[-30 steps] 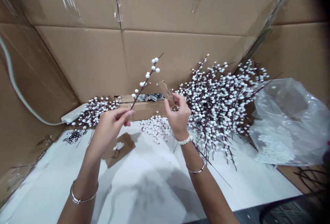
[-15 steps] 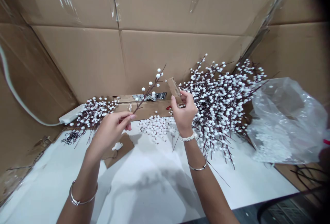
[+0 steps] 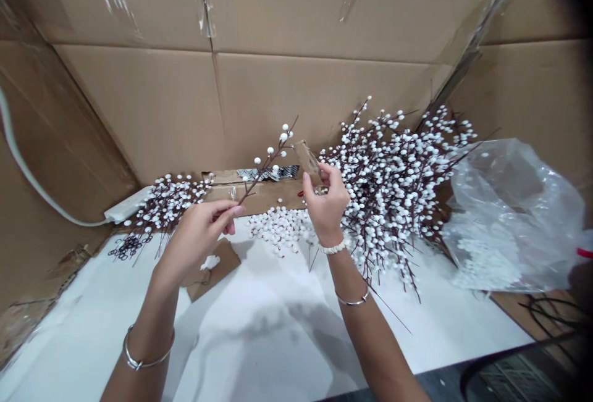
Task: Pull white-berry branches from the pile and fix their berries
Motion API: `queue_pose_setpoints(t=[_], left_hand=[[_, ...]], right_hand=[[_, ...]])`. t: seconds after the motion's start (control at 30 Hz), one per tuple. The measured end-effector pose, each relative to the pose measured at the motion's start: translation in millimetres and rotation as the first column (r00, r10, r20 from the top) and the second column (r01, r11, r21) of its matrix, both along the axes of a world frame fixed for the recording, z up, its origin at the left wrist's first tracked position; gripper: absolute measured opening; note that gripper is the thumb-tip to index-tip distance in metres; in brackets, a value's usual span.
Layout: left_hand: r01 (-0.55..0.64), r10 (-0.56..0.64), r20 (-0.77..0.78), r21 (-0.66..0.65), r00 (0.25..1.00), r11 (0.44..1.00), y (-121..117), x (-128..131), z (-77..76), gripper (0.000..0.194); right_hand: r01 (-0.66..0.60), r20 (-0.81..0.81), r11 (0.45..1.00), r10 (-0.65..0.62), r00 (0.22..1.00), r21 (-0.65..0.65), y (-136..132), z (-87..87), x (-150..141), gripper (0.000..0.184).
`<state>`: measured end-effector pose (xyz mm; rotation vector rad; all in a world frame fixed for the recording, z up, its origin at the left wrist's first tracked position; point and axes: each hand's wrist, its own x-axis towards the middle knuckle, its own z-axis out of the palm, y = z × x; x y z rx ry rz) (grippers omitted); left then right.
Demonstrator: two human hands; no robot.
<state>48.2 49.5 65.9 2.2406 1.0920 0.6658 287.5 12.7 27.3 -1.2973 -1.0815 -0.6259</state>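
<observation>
My left hand (image 3: 206,229) is closed on the lower stem of a brown artificial berry branch (image 3: 266,162) with several white berries along its twigs. The branch slants up to the right. Between the thumb and fingers of my right hand (image 3: 328,201) is a small piece of cardboard (image 3: 306,158), held upright; its top edge meets or nearly meets a side twig of the branch. Whether the two touch I cannot tell. Loose white berries (image 3: 280,229) lie in a pile on the white table below, between my hands.
A large heap of berry branches (image 3: 393,180) stands right, beside a clear plastic bag (image 3: 514,217) of white pieces. A smaller bunch (image 3: 171,201) lies left near a white power strip (image 3: 128,204). A cardboard piece (image 3: 217,269) with a white blob is near my left wrist. Cardboard walls (image 3: 324,99) enclose the back.
My right hand has moved slightly left with the cardboard piece, bringing it up to the side twig. My left hand and the branch hold almost still.
</observation>
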Motion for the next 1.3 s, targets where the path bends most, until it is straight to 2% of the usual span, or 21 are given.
queue_pose_setpoints(t=[0.33,0.47,0.67,0.8,0.93,1.3], left_hand=[[-0.018,0.018,0.005,0.005,1.000,1.000,-0.7,-1.6,0.4,0.040],[0.012,-0.011,-0.004,0.021,1.000,1.000,1.4,-4.6,1.5,0.040],[0.076,-0.068,-0.128,0.055,0.989,0.996,5.9,-14.2,5.0,0.042],[0.148,-0.141,-0.193,0.025,0.971,0.989,6.8,-17.5,6.3,0.041],[0.134,-0.131,-0.225,0.000,0.965,0.991,5.2,-15.8,6.5,0.041],[0.135,-0.133,-0.200,-0.003,0.971,0.991,3.9,-15.7,7.6,0.043]], right_hand=[[0.003,-0.027,0.999,-0.004,1.000,-0.034,1.2,-3.4,3.5,0.020],[0.018,-0.036,1.000,-0.019,0.999,-0.013,2.3,-4.0,9.0,0.020],[0.091,-0.127,0.996,-0.092,0.988,-0.014,0.5,-3.3,28.7,0.022],[0.090,-0.152,0.996,-0.091,0.984,-0.012,0.6,-5.3,38.2,0.022],[0.102,-0.152,0.994,-0.105,0.983,-0.028,1.9,-6.5,38.9,0.022],[0.020,-0.112,0.999,-0.025,0.993,-0.046,1.9,-8.6,34.6,0.024]])
